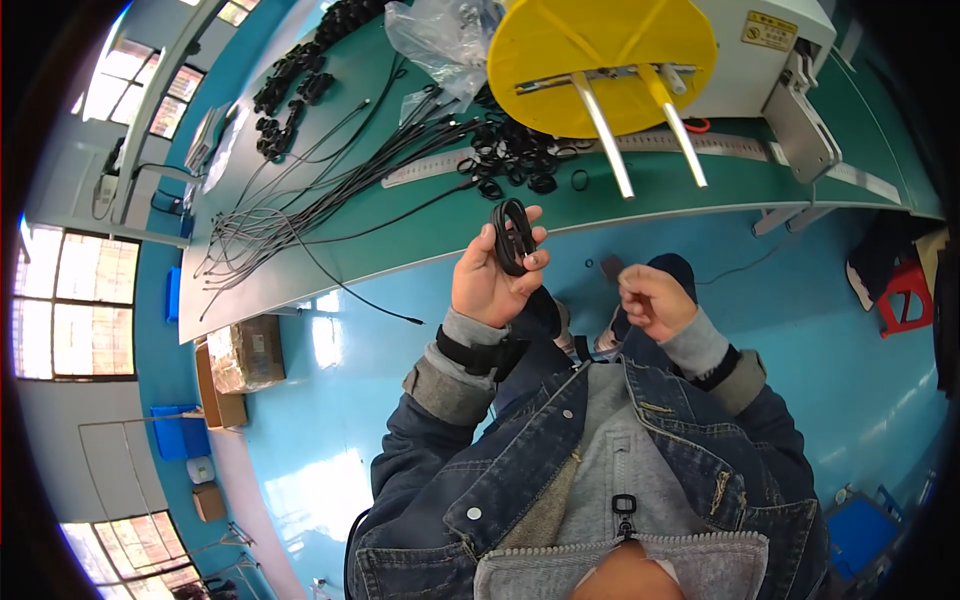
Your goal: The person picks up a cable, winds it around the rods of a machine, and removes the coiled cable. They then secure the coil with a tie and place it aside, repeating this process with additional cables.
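Note:
A coiled black cable (512, 236) is gripped in my left hand (490, 272), just off the table's front edge, the coil standing upright between thumb and fingers. My right hand (655, 302) is apart from it, over my knee, with the fingers curled in and closed. What these fingers hold, if anything, is hidden. Beyond the coil, a heap of small black rings (515, 155) lies on the green table (350, 235). To the left spreads a bundle of long black cables (330, 190), one end hanging past the edge.
A machine with a yellow round disc (600, 60) and two metal rods (604, 135) stands at the back right. Behind the cables are a clear plastic bag (435, 45) and coiled black cables (290, 100). A long metal ruler (425, 168) lies under the rings. A red stool (905, 300) stands right.

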{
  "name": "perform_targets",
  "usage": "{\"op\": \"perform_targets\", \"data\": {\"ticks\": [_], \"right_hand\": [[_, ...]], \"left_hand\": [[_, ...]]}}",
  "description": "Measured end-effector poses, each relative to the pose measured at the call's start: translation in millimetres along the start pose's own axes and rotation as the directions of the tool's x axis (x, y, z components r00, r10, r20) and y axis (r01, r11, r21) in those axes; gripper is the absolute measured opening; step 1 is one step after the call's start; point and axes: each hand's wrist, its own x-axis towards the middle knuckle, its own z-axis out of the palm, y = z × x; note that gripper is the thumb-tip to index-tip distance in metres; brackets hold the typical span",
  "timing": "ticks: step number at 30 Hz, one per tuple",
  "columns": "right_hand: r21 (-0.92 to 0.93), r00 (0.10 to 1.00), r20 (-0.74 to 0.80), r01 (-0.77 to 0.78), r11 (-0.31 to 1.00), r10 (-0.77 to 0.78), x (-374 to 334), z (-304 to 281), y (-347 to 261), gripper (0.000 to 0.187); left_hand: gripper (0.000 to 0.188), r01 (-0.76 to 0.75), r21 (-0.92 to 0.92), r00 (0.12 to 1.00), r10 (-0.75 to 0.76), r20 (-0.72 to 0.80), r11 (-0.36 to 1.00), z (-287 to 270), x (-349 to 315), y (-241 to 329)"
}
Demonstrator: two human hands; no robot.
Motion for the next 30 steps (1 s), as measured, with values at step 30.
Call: {"op": "perform_targets", "data": {"ticks": [30], "right_hand": [[-0.11, 0.995, -0.06, -0.085, 0.99, 0.078, 11.8, 1.0, 12.8, 0.004]], "left_hand": [[0.062, 0.288, -0.039, 0.957, 0.286, 0.041, -0.957, -70.4, -155.4, 193.1]]}}
